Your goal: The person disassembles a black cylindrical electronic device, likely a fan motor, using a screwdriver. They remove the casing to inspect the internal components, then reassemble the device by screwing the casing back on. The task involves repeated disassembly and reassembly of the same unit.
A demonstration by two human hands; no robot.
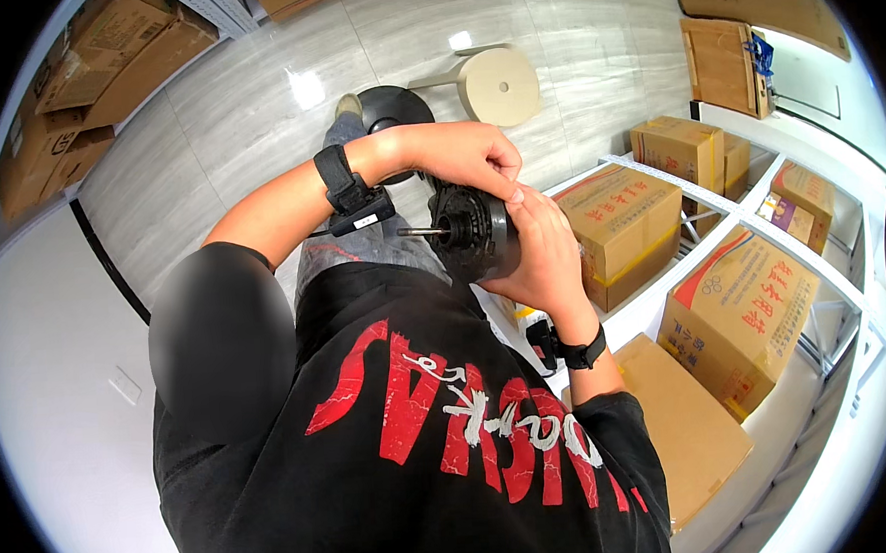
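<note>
My left hand [477,165] is bent over the upper right edge of a black mechanical unit [476,245], its fingers curled and meeting my right hand's fingertips. My right hand [540,246] wraps around the unit's right side. A silver shaft [421,232] sticks out leftward from the ringed face of the unit, which is held in front of my legs. Both wrists wear black strapped devices. Just beyond, a round black object [394,104] lies near my shoe [348,109], partly hidden by my left forearm. What exactly my left fingertips hold is partly hidden.
White metal shelving [860,300] with cardboard boxes [736,331] runs along my right. More boxes [101,59] are at the upper left. A cream roll [488,84] with a strip rests on the tiled floor [214,118]. A wooden panel [723,67] stands at the back right.
</note>
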